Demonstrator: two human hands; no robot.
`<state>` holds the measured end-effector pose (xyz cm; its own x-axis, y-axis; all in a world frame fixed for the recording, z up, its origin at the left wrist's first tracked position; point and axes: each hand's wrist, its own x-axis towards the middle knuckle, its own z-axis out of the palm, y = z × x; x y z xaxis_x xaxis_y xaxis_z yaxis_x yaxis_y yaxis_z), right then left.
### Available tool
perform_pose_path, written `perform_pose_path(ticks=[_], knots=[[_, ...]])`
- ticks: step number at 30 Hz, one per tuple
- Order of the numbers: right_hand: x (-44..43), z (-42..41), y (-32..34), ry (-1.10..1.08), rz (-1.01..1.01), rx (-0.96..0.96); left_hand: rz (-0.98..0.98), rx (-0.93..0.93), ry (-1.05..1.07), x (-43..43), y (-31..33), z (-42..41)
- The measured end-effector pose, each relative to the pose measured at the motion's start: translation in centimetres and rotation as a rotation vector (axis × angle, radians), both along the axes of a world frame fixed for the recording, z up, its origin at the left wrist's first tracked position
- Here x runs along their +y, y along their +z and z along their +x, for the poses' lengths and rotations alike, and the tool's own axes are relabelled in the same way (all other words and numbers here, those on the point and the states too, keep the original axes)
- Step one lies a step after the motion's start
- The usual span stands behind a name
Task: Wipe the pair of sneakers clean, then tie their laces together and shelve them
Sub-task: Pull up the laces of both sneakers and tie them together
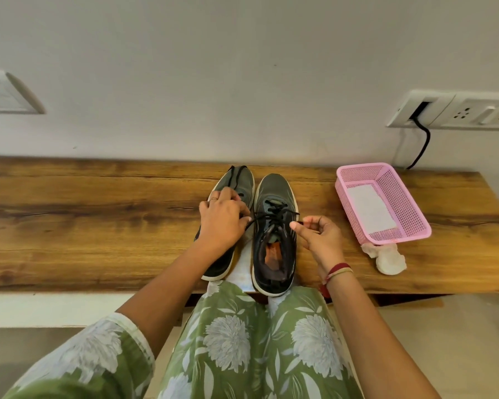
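Pinching thin black laces (273,216), left hand (222,221) and right hand (320,236), above grey mesh sneakers (274,186).

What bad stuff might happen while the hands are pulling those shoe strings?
1. The left grey-and-black sneaker and right grey-and-black sneaker have their heels at the front edge of the brown wooden shelf. A hard tug might slide one off.
2. The right hand pinches only the tip of the thin black lace that the left hand also holds, so it may slip free.
3. An arm might knock the crumpled white wipe down.
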<state>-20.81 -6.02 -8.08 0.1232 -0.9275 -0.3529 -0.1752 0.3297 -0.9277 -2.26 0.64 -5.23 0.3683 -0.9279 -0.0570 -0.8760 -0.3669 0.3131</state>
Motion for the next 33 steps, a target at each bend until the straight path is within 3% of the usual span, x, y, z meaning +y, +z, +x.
perform_pose_path(ticks=[2, 4, 6, 8, 10, 20, 33], knots=[[0.7, -0.3, 0.1, 0.014, 0.032, 0.026, 0.003, 0.050, 0.035, 1.1, 0.0, 0.9], [1.8, -0.8, -0.1, 0.004, 0.033, 0.170, -0.020, 0.096, 0.123, 2.6, 0.0, 1.7], [3.1, -1.0, -0.6, 0.125, 0.025, 0.355, -0.029, 0.129, 0.233, 4.2, -0.5, 2.2], [4.3, -0.4, -1.3, 0.272, -0.039, 0.508, 0.008, 0.203, 0.322, 5.6, -1.1, 2.3], [4.8, 0.2, -1.3, 0.264, -0.137, 0.604, 0.031, 0.323, 0.367, 6.3, -1.5, 2.1], [2.3, -1.4, 0.8, 0.150, -0.247, 0.664, 0.027, 0.348, 0.335, 5.9, -1.4, 1.9], [1.0, -3.0, 1.5, 0.209, -0.139, 0.728, -0.038, 0.390, 0.291, 7.1, -2.4, 0.6]])
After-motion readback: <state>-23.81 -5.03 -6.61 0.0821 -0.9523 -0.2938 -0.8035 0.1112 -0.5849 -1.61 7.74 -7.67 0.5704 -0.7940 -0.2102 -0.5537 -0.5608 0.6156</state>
